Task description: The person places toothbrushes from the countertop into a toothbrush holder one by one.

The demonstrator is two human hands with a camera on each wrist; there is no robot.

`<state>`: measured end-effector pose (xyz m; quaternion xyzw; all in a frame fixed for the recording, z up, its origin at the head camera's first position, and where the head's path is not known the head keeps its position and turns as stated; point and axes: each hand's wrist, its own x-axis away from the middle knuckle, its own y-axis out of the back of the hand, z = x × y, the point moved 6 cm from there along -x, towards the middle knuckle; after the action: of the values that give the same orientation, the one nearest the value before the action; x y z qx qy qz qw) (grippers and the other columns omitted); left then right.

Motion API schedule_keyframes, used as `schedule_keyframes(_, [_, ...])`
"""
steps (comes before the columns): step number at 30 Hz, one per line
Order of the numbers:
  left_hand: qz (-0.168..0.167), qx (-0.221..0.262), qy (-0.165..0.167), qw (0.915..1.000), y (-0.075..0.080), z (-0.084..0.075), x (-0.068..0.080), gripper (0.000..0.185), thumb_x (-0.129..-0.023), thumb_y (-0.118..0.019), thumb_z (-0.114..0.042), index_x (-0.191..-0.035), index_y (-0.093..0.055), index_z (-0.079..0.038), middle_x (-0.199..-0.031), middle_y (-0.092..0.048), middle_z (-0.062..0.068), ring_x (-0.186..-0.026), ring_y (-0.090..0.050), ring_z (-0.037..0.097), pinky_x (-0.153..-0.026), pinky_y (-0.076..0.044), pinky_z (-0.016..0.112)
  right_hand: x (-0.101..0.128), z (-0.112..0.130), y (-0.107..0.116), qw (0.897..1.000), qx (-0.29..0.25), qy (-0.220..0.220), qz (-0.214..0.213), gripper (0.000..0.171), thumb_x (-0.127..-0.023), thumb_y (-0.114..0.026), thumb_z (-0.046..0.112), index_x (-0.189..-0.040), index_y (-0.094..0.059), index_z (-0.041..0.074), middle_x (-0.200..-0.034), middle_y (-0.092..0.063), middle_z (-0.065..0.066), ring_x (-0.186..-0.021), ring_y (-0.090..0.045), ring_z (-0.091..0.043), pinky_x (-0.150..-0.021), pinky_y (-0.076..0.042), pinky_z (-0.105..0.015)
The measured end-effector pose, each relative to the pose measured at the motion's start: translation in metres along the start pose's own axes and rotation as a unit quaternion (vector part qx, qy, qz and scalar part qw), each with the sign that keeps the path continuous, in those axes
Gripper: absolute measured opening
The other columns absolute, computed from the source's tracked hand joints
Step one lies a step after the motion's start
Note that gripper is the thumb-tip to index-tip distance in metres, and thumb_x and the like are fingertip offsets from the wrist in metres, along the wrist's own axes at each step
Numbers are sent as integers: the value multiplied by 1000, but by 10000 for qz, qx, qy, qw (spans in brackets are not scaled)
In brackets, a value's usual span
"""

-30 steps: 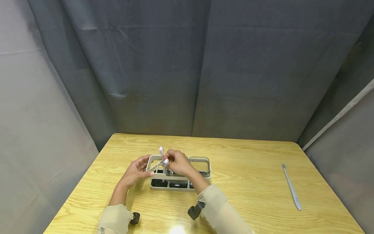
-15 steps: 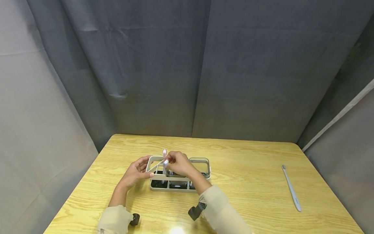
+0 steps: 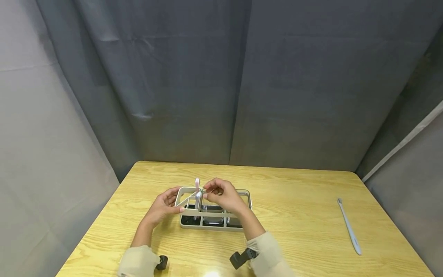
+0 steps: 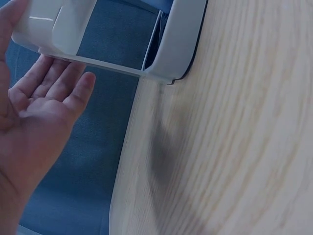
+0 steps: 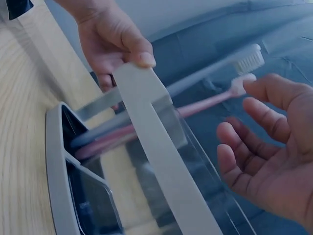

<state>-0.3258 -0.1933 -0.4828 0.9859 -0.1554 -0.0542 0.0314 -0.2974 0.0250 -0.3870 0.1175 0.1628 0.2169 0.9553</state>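
Observation:
A beige toothbrush holder [image 3: 216, 214] with a dark-floored base stands on the table. My left hand [image 3: 164, 204] grips its left end, thumb on the front rim and fingers round the back. Two toothbrushes lean in the left compartment: a pink toothbrush [image 5: 205, 104] and a pale grey-blue toothbrush [image 5: 210, 71], their heads above the rim. Just right of those heads is my right hand [image 3: 225, 196]. In the right wrist view its fingers are loosely bent, with nothing between them, the index fingertip beside the pink brush's head.
Clear cups [image 3: 212, 220] sit in the holder's middle and right compartments. Far to the right, a light blue toothbrush [image 3: 349, 227] lies on the wooden table [image 3: 294, 223]. Grey curtains [image 3: 187, 96] hang behind and at both sides.
The right hand has let go of the toothbrushes and drawn a little to the right. The pink brush has dropped lower and shifted right. The left hand keeps its grip on the holder.

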Motion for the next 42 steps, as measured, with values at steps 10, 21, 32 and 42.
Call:
schedule_keyframes(10, [-14, -13, -57, 10000, 5, -1, 1, 75, -72, -77, 2, -137, -39, 2, -134, -45, 22, -127, -34, 41, -103, -30, 43, 13, -2, 23, 9986, -64, 323, 404, 28, -86, -64, 2, -113, -59, -4, -106, -59, -15, -94, -55, -33, -75, -48, -40])
schedule_keyframes(21, [-75, -140, -56, 9999, 7, -1, 1, 75, -71, -78, 0, -136, -40, 1, -133, -46, 21, -126, -36, 41, -103, -30, 43, 28, -20, 53, 9984, -53, 377, 407, 34, -86, -67, 9, -118, -58, 3, -116, -57, -14, -106, -51, -42, -85, -44, -49])
schedule_keyframes(32, [-118, -70, -68, 9999, 8, -1, -1, 75, -70, -78, 2, -135, -42, 0, -132, -47, 21, -126, -36, 41, -102, -32, 40, 48, -22, 87, 9992, -46, 391, 80, 43, -85, -66, 0, -125, -52, -5, -125, -52, -15, -111, -48, -41, -84, -48, -42])
schedule_keyframes(42, [-70, 41, -153, 9998, 6, -2, -2, 74, -71, -77, 4, -135, -40, 3, -131, -46, 24, -126, -35, 44, -103, -30, 40, 61, -26, 117, 9985, 6, 506, -202, 45, -84, -67, 1, -126, -52, -2, -125, -52, -21, -112, -47, -41, -89, -44, -44])
